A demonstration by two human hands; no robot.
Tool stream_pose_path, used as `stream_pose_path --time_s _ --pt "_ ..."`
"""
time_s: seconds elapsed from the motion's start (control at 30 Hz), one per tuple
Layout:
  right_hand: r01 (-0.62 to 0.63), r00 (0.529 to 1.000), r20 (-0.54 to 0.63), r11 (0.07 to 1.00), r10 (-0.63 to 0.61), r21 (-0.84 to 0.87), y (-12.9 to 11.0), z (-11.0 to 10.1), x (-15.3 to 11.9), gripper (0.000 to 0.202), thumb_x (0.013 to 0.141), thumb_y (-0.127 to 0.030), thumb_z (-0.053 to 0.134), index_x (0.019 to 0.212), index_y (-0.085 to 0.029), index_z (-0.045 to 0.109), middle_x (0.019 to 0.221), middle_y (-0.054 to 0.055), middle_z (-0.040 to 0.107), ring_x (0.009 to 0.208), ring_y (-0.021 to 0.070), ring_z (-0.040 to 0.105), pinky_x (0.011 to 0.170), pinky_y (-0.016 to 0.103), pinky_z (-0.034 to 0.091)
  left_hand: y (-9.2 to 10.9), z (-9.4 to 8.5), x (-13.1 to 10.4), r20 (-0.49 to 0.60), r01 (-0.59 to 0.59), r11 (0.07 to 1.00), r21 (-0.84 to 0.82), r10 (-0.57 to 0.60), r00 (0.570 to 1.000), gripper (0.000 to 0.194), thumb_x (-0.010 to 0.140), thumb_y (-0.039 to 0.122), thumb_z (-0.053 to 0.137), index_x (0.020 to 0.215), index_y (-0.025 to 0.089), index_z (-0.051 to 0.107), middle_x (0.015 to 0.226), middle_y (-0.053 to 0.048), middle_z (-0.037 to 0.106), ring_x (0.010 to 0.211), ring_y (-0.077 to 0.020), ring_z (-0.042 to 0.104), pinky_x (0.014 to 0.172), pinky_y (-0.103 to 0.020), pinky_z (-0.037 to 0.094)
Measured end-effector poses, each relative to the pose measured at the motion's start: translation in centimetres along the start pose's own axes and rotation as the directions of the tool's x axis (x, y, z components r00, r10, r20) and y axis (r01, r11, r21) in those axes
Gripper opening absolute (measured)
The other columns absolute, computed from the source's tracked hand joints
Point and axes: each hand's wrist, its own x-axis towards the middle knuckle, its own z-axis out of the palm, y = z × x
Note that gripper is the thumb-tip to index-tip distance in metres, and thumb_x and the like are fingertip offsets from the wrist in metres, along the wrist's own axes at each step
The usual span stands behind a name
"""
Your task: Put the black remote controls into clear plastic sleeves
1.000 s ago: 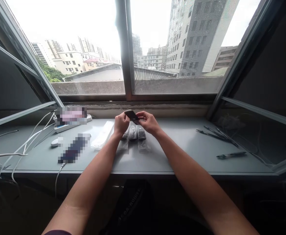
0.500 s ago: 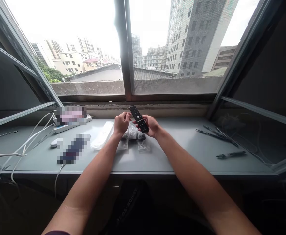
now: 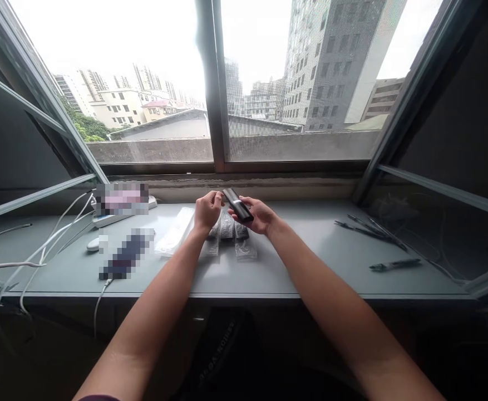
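Observation:
A black remote control (image 3: pixel 237 205) is held above the desk, its glossy, buttonless side facing up. My right hand (image 3: pixel 259 216) grips its lower right part. My left hand (image 3: pixel 208 211) is closed beside the upper left end of the remote, fingertips at its edge; whether they pinch anything is too small to tell. Beneath the hands lie several dark items in clear wrapping (image 3: pixel 227 229), partly hidden by the left hand and the remote. Flat clear plastic bags (image 3: pixel 176 233) rest to the left of them.
At the left of the grey desk (image 3: pixel 314 273) are a blurred dark device (image 3: pixel 127 256) on a cable, a white rounded object (image 3: pixel 93 244), a power strip (image 3: pixel 122 214) and loose white cables. A pen (image 3: pixel 395 265) and dark thin tools (image 3: pixel 366 231) lie at the right.
The remote has turned over in my right hand: its button side faced up before, and now its plain side does. My left hand has barely moved.

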Motion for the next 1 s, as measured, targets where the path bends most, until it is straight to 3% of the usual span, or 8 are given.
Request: stream_pose_path --time_s 0.1,0.2,0.33,0.47,0.57,0.77,0.83,1.0 --pt "0.002 0.997 0.082 1.0 -0.001 -0.01 -0.1 0.0 -0.1 0.034 0.112 -0.042 0.045 0.109 -0.017 0.068 0.101 0.016 0.08 0.072 0.021 0.069 0.054 0.031 0.058 -0.1 0.0 0.0 -0.003 -0.011 1.0 0.013 0.011 1.0 0.035 0.107 0.04 0.05 0.097 0.022 0.079 0.08 -0.004 0.08 0.07 -0.0228 0.072 0.078 -0.033 0.052" --pt "0.002 0.992 0.126 1.0 -0.002 0.004 -0.1 -0.1 -0.1 0.04 0.11 -0.039 0.038 0.107 -0.015 0.071 0.098 0.015 0.079 0.066 0.0196 0.063 0.053 0.031 0.054 -0.2 0.0 0.0 -0.006 -0.022 1.0 0.004 0.022 1.0 0.034 0.106 0.039 0.051 0.095 0.022 0.078 0.078 -0.004 0.079 0.068 -0.0218 0.07 0.076 -0.033 0.051" --pt "0.013 0.994 0.104 0.999 -0.017 0.035 0.0 -0.3 0.2 0.028 0.104 -0.036 0.053 0.102 -0.016 0.073 0.088 0.009 0.075 0.064 0.0175 0.062 0.056 0.03 0.053 -0.3 0.1 0.0 -0.002 -0.009 1.0 -0.021 0.009 1.0 0.033 0.106 0.038 0.05 0.096 0.023 0.078 0.078 -0.003 0.079 0.069 -0.0208 0.07 0.075 -0.032 0.051" --pt "0.137 0.99 0.022 0.99 -0.137 0.019 0.4 -0.5 0.7 0.005 0.094 -0.023 0.072 0.096 -0.019 0.074 0.085 0.006 0.075 0.072 0.0184 0.068 0.064 0.028 0.057 -0.4 0.1 0.0 -0.008 0.004 1.0 -0.021 -0.004 1.0 0.033 0.106 0.037 0.05 0.095 0.023 0.078 0.078 -0.003 0.079 0.071 -0.0208 0.071 0.076 -0.032 0.051" --pt "0.234 0.971 0.056 0.97 -0.231 -0.064 0.7 -0.5 0.9 0.021 0.082 -0.015 0.084 0.101 -0.019 0.077 0.087 0.005 0.079 0.08 0.0202 0.072 0.073 0.031 0.06 -0.4 0.0 0.1 -0.012 0.011 1.0 -0.007 -0.011 1.0 0.033 0.105 0.037 0.05 0.094 0.023 0.078 0.078 -0.003 0.079 0.072 -0.0213 0.072 0.078 -0.032 0.052" --pt "0.48 0.877 0.125 0.837 -0.464 -0.263 1.1 -0.1 0.8 0.055 0.054 -0.027 0.106 0.102 -0.019 0.078 0.094 0.004 0.083 0.097 0.0239 0.076 0.1 0.041 0.059 -0.1 -0.1 0.1 -0.04 0.034 0.999 -0.029 -0.035 0.999 0.033 0.104 0.039 0.052 0.09 0.024 0.077 0.075 -0.003 0.078 0.069 -0.0215 0.071 0.076 -0.033 0.052" --pt "0.535 0.842 0.138 0.77 -0.522 -0.349 1.2 0.1 0.7 0.053 0.054 -0.034 0.107 0.097 -0.02 0.078 0.097 0.004 0.082 0.099 0.0253 0.076 0.103 0.044 0.057 -0.1 -0.1 0.2 -0.048 0.071 0.994 -0.082 -0.075 0.996 0.034 0.104 0.041 0.051 0.091 0.023 0.077 0.075 -0.003 0.078 0.069 -0.021 0.07 0.075 -0.033 0.052" --pt "0.64 0.743 0.209 0.583 -0.636 -0.501 1.2 0.4 0.4 0.038 0.068 -0.042 0.101 0.092 -0.022 0.08 0.118 0.008 0.081 0.124 0.0279 0.072 0.122 0.048 0.045 -0.9 -0.2 0.8 -0.056 0.198 0.958 -0.209 -0.214 0.975 0.041 0.105 0.045 0.045 0.098 0.021 0.077 0.083 -0.007 0.081 0.072 -0.0202 0.072 0.069 -0.031 0.053"
